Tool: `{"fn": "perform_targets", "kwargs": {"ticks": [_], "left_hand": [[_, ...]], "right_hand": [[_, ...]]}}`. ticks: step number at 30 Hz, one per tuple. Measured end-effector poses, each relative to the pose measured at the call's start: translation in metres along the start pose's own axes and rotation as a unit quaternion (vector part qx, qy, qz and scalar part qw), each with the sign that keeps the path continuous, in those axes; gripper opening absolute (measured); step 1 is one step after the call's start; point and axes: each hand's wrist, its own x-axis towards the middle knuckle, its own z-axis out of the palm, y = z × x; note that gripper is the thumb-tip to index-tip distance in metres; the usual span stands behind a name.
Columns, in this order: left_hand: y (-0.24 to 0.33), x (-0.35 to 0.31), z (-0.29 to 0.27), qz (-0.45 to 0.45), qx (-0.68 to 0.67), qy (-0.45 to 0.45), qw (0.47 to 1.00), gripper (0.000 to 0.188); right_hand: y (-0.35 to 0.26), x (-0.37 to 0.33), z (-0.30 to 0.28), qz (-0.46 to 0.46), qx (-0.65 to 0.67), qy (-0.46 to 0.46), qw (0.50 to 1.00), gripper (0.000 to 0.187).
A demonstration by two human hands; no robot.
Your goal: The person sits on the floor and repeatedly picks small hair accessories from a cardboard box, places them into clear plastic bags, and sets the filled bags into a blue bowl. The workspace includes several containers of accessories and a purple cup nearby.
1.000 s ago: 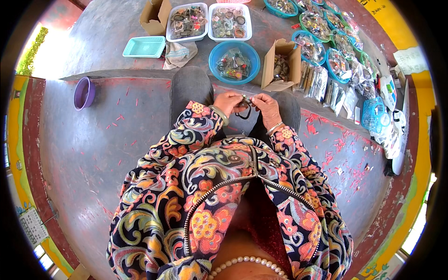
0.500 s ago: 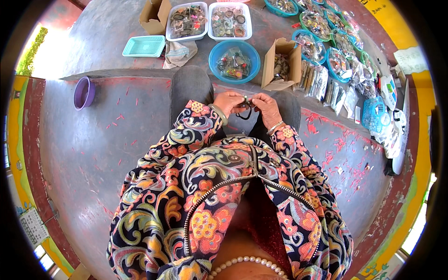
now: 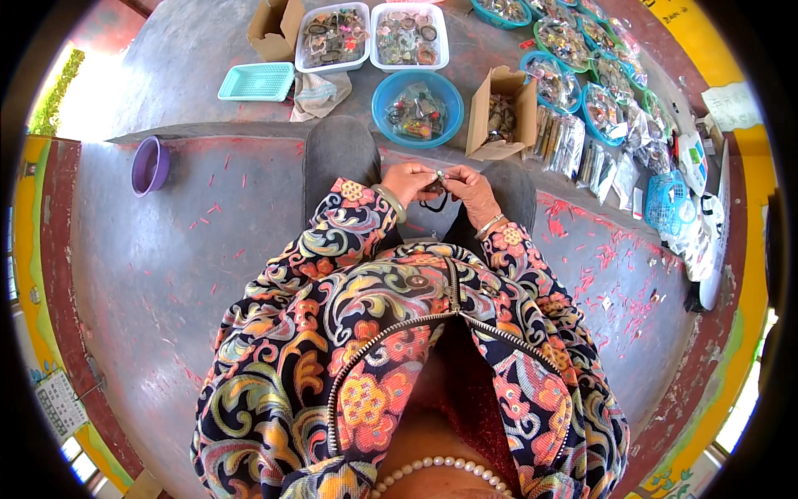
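Observation:
Between my knees, my left hand (image 3: 407,183) and my right hand (image 3: 472,193) meet at the fingertips. Both pinch a dark cord loop (image 3: 443,202) that hangs below the fingers. A small pale bead-like piece (image 3: 440,175) shows where the two pinches come together. The fingers cover most of the piece, so its exact kind is hard to make out. In front of my knees stands a blue round basin (image 3: 379,112) with bagged small items inside. Right of the basin is an open cardboard box (image 3: 525,125) holding brown pieces.
Two white trays (image 3: 371,60) of bracelets and trinkets, a turquoise basket (image 3: 256,82) and a grey cloth (image 3: 322,97) lie ahead. A purple tub (image 3: 150,166) stands at left. Several filled baskets (image 3: 562,46) and plastic-bagged goods (image 3: 559,143) crowd the right. Red scraps litter the floor.
My right fingers have shifted slightly left and closer to my left fingertips. Less of the hanging cord shows. Everything else looks the same.

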Motion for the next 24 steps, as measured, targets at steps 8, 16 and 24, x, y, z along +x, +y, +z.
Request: {"fn": "perform_targets", "kwargs": {"ticks": [8, 16, 24], "left_hand": [[-0.0036, 0.0024, -0.0024, 0.012, -0.026, 0.011, 1.000, 0.016], [-0.0054, 0.0045, -0.0030, 0.003, -0.051, 0.006, 0.999, 0.017], [-0.0082, 0.0060, -0.0065, 0.011, -0.010, 0.006, 1.000, 0.016]], "right_hand": [[-0.0054, -0.0031, 0.0007, 0.024, 0.027, 0.001, 0.999, 0.012], [-0.0065, -0.0031, 0.0010, -0.009, 0.009, 0.067, 0.998, 0.014], [-0.0065, -0.0025, -0.0001, -0.005, -0.004, 0.046, 0.999, 0.012]]}}
